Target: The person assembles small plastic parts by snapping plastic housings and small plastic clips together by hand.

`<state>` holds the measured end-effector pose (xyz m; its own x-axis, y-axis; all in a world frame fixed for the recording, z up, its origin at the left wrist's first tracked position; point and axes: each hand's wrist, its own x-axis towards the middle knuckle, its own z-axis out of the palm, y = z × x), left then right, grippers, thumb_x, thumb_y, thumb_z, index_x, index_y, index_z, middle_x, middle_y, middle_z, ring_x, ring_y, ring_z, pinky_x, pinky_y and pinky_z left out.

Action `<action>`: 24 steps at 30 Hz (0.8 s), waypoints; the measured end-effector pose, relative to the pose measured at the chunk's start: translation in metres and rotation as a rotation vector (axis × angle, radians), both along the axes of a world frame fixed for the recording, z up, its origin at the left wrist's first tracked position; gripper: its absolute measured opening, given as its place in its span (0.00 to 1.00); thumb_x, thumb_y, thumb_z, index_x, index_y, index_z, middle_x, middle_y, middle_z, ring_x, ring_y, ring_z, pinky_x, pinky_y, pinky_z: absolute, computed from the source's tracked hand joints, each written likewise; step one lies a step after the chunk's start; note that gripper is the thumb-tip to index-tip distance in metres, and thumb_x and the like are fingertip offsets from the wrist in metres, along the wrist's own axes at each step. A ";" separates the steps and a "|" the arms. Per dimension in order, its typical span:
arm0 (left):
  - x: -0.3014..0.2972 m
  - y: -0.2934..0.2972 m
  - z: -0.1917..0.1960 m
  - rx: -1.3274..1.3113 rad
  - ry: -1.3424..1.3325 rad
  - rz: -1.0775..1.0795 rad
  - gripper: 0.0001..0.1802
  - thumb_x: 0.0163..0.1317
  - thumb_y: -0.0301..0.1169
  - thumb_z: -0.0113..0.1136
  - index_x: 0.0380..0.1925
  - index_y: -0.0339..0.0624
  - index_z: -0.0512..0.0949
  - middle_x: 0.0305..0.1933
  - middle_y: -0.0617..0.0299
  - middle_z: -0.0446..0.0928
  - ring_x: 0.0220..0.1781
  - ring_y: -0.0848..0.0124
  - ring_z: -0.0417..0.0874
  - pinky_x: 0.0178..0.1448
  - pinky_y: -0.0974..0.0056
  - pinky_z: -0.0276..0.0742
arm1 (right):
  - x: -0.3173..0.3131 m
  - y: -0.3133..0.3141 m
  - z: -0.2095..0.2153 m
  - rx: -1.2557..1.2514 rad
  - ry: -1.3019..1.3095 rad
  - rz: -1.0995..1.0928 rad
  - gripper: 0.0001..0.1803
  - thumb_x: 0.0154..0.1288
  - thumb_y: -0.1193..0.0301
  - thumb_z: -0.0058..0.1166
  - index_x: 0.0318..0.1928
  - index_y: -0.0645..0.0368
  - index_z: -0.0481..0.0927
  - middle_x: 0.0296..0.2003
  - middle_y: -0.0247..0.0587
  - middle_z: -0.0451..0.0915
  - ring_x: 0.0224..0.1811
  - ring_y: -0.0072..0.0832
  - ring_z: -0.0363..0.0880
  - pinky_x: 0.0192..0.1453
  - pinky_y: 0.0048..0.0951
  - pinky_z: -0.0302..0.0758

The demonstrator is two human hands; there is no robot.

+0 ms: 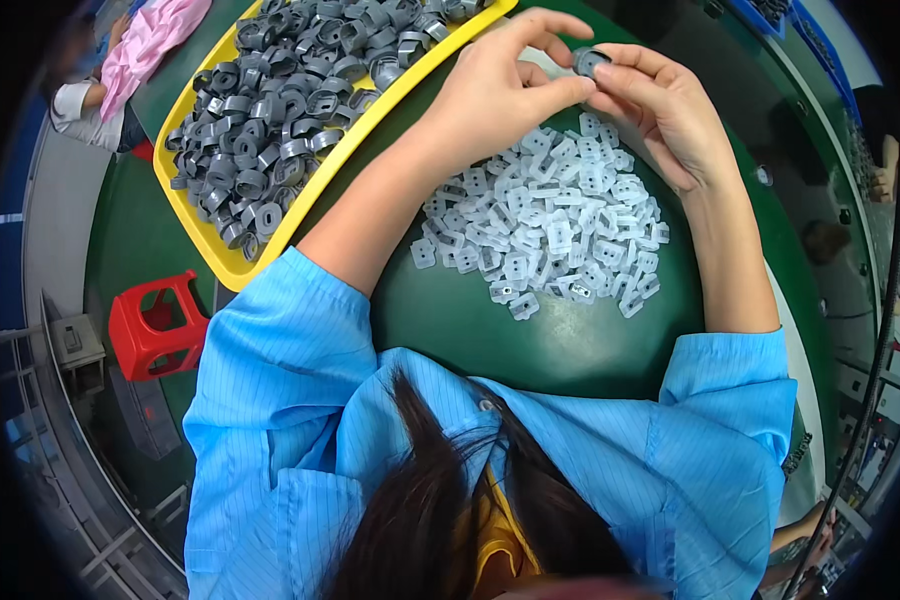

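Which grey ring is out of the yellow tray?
The grey ring pinched between the left hand and right hand; all others lie in the yellow tray.

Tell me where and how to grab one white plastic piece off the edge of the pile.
Take a stray white piece at the pile's near edge, pinching its two opposite flat sides from above, probably with thumb and forefinger. It lies flat on the green table, apart from its neighbours, so fingers can likely close without disturbing the heap.
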<state>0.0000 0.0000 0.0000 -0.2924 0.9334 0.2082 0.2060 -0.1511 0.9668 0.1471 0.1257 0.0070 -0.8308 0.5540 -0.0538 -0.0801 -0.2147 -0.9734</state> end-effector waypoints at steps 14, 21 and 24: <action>-0.008 0.001 -0.004 -0.150 0.043 0.173 0.18 0.66 0.38 0.55 0.52 0.42 0.75 0.38 0.68 0.73 0.31 0.84 0.72 0.31 0.77 0.65 | 0.007 0.054 -0.018 0.449 -0.179 -0.284 0.14 0.61 0.75 0.58 0.46 0.67 0.78 0.34 0.38 0.82 0.32 0.19 0.80 0.42 0.18 0.76; -0.010 0.004 -0.008 -0.062 -0.139 -0.031 0.27 0.62 0.24 0.54 0.62 0.36 0.64 0.56 0.57 0.70 0.53 0.71 0.75 0.57 0.67 0.72 | 0.037 0.100 -0.037 0.888 -0.506 -0.530 0.21 0.57 0.64 0.62 0.49 0.60 0.80 0.37 0.37 0.84 0.35 0.25 0.82 0.46 0.24 0.76; -0.004 0.010 -0.018 0.017 -0.030 0.061 0.21 0.60 0.22 0.57 0.55 0.32 0.70 0.56 0.54 0.70 0.52 0.71 0.76 0.54 0.69 0.74 | 0.035 0.087 -0.027 1.186 -0.564 -0.534 0.17 0.57 0.59 0.60 0.42 0.57 0.83 0.32 0.37 0.84 0.33 0.30 0.82 0.44 0.28 0.76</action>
<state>-0.0038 0.0102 -0.0177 -0.3548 0.9100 0.2146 0.1862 -0.1561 0.9700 0.1819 0.2131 -0.0198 -0.5336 0.7402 0.4091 0.5633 0.6719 -0.4809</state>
